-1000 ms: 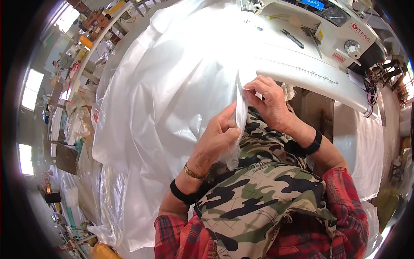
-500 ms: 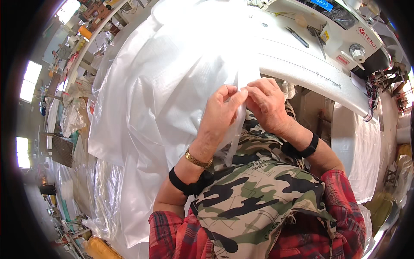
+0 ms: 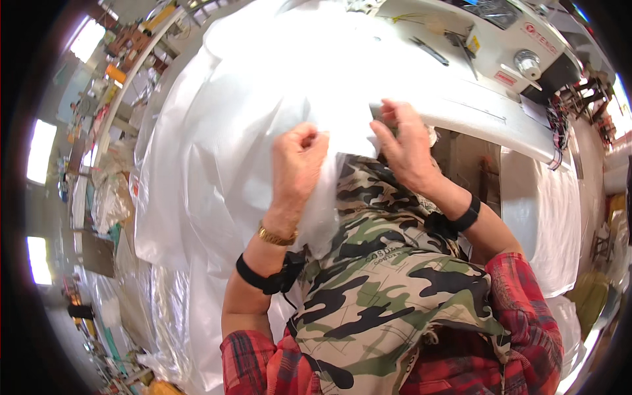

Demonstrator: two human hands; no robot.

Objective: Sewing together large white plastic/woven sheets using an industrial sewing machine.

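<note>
A big sheet of cloth (image 3: 250, 99) lies spread over the desk (image 3: 461, 108) and hangs down to the left. The left hand (image 3: 296, 164) and the right hand (image 3: 405, 145) are side by side on the near edge of the cloth. Behind the right hand, a sewing machine (image 3: 520, 46) sits on the desk. Scissors (image 3: 431, 51) lie on the machine. Far left, shelves (image 3: 105, 85) stand beside the cloth.

White sewing machine (image 3: 520, 72) top right w/ scissors (image 3: 431, 51) on its bed, cluttered shelves (image 3: 99, 99) far left.
</note>
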